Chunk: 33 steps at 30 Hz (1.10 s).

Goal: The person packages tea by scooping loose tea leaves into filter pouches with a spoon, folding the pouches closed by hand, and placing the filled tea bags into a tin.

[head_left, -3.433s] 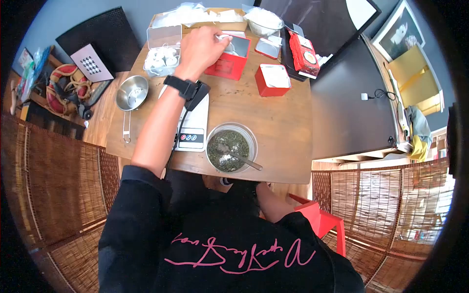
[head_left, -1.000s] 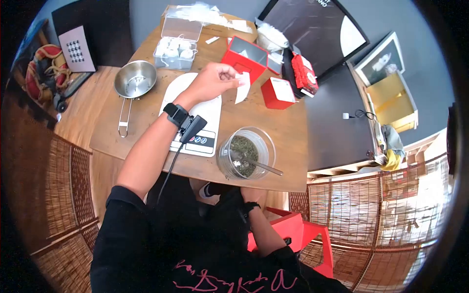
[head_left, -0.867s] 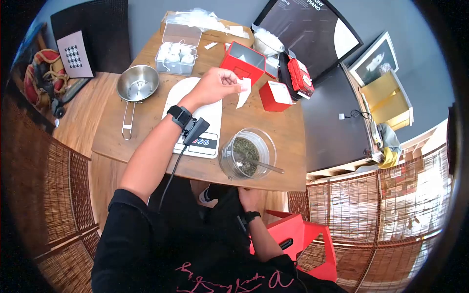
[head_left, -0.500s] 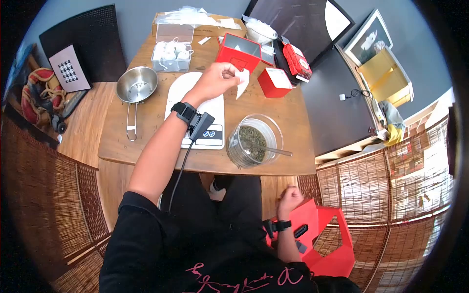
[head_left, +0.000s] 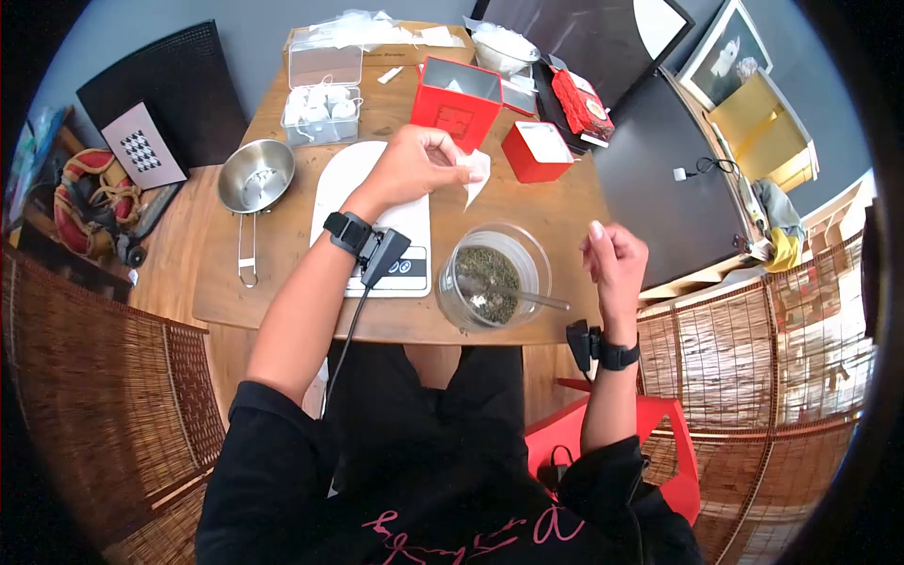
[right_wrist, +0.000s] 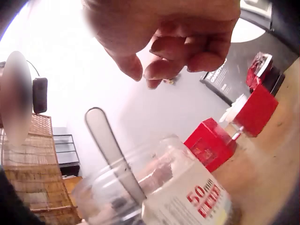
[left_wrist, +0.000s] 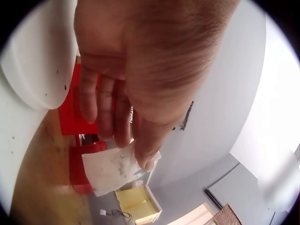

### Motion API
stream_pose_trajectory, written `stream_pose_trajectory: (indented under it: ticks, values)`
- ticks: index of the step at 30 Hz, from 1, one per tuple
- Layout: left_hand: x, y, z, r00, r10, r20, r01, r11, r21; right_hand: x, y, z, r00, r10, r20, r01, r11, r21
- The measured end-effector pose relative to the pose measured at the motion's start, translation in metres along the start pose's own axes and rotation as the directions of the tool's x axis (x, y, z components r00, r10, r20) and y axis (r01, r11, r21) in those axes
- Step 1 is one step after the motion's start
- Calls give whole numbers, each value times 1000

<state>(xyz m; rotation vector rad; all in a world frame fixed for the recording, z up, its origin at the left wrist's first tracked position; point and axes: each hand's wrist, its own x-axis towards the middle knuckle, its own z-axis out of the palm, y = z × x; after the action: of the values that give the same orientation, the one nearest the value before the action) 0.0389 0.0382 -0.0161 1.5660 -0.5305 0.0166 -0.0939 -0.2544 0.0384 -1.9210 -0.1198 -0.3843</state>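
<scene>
My left hand [head_left: 407,168] pinches a flat white tea bag [head_left: 477,176] between thumb and fingers, just in front of an open-topped red box [head_left: 458,111]. Dark specks show on the thin tea bag [left_wrist: 112,169] in the left wrist view. My right hand [head_left: 617,264] is raised over the table's right edge, holding nothing, its fingers loosely bent. Left of it stands a clear plastic tub [head_left: 450,299] of dried green leaves with some white powder. A metal spoon [head_left: 544,300] leans in the tub, handle toward the right hand.
Beneath my left forearm lies a white kitchen scale [head_left: 331,193]. A steel pan [head_left: 256,177] stands at the left, behind it a clear box [head_left: 322,130] with filled tea bags. A smaller red box [head_left: 539,155] and a white-filled bowl [head_left: 506,49] stand toward the right and back.
My left hand has come forward from the red box with the tea bag pinched in it. My right hand has risen from beside the lap to above the table's right edge.
</scene>
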Motion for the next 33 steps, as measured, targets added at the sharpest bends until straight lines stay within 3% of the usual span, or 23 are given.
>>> stream_pose_trajectory:
  ticks: [1, 3, 4, 6, 10, 12, 17, 19, 21, 24, 26, 29, 33]
  values:
    - [0, -1, 1, 1000, 6, 24, -7, 1000, 20, 15, -4, 4, 1000, -1, 8, 1, 1000, 6]
    - [-4, 4, 5, 999, 30, 45, -32, 999, 33, 43, -9, 12, 963, 102, 251, -94, 995, -42]
    - [-5, 9, 8, 999, 17, 46, -19, 999, 45, 58, -10, 20, 961, 106, 256, -103, 994, -27]
    - [-8, 15, 13, 997, 36, 61, -39, 998, 39, 81, -7, 37, 891, 94, 445, -76, 995, -59]
    - [-7, 17, 15, 998, -7, 60, 4, 999, 44, 110, -4, 61, 838, 137, 528, -75, 988, -138]
    - [-6, 14, 13, 999, -23, 44, 19, 997, 75, 118, -2, 69, 730, 122, 672, -46, 990, -130]
    - [-5, 10, 13, 1000, 18, 13, -19, 993, 114, 131, 3, 79, 692, 93, 716, 33, 987, -160]
    - [-7, 11, 13, 1000, 25, 12, -27, 990, 140, 133, 8, 77, 630, 72, 774, 16, 994, -105]
    - [-9, 15, 14, 995, -97, 23, 97, 995, -20, 134, 14, 72, 651, 60, 757, -28, 998, -55]
    - [-6, 14, 14, 996, -83, 13, 84, 983, -162, 129, 20, 66, 690, 53, 722, -86, 996, 9]
    - [-6, 10, 13, 999, -43, 17, 45, 992, -117, 129, 27, 65, 664, 67, 745, -115, 993, 14]
    - [-8, 11, 11, 983, -157, 93, 162, 986, -46, 128, 35, 68, 654, 10, 757, -145, 983, 112]
    - [-8, 7, 10, 991, -82, 102, 83, 997, -8, 126, 33, 70, 689, -35, 724, -126, 978, 167]
